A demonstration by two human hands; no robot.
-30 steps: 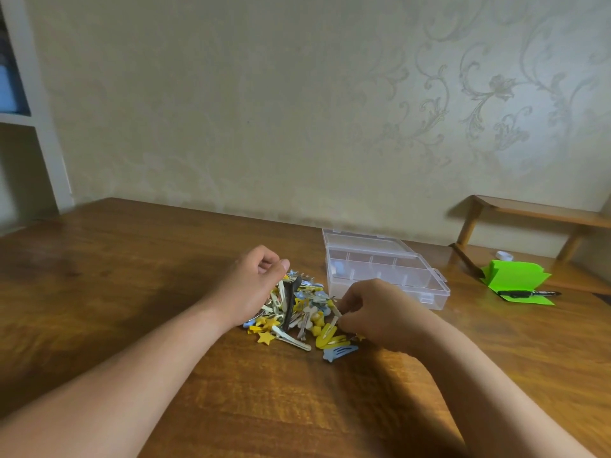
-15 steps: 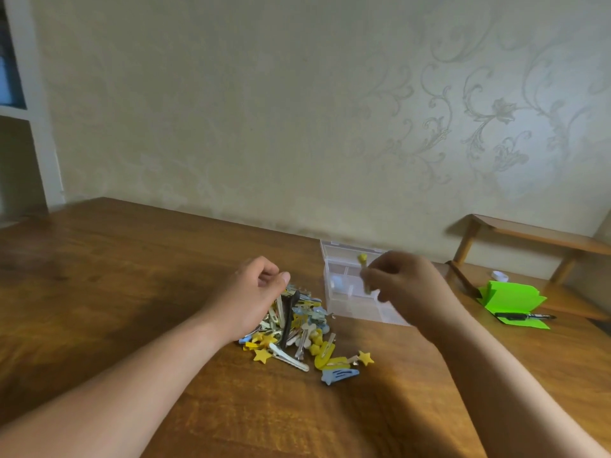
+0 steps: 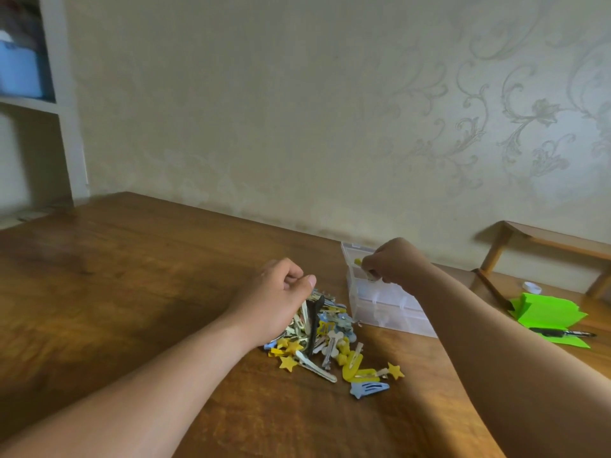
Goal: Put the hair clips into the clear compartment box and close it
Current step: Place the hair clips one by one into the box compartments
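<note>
Hair clips (image 3: 325, 338) are mostly heaped on the worktop (image 3: 132, 276) just left of the clear compartment box (image 3: 390, 309), so only an early stretch of the job can be called done, tbh. One yellow clip (image 3: 358, 262) is pinched in the fingertips of the right hand (image 3: 393, 262), which is held right over the box's far-left corner, so a drop-in looks to be the step in hand. What's already inside can't be made out through the cloudy plastic. The left hand (image 3: 277, 302) is parked on top of the pile with fingers curled in and thumb against the forefinger; whether anything is actually gripped there can't be told. The lid looks flipped back toward the wall, so closing is left for last, once the whole heap is shifted. Room-wise, plenty of bare wood is seen to the left, and the pile is kept well clear of any edge. It's tighter on the right, where green paper (image 3: 549, 315) with a pen (image 3: 562, 332) on it is lying near the box, plus a wooden rack (image 3: 545, 238) by the wall.
</note>
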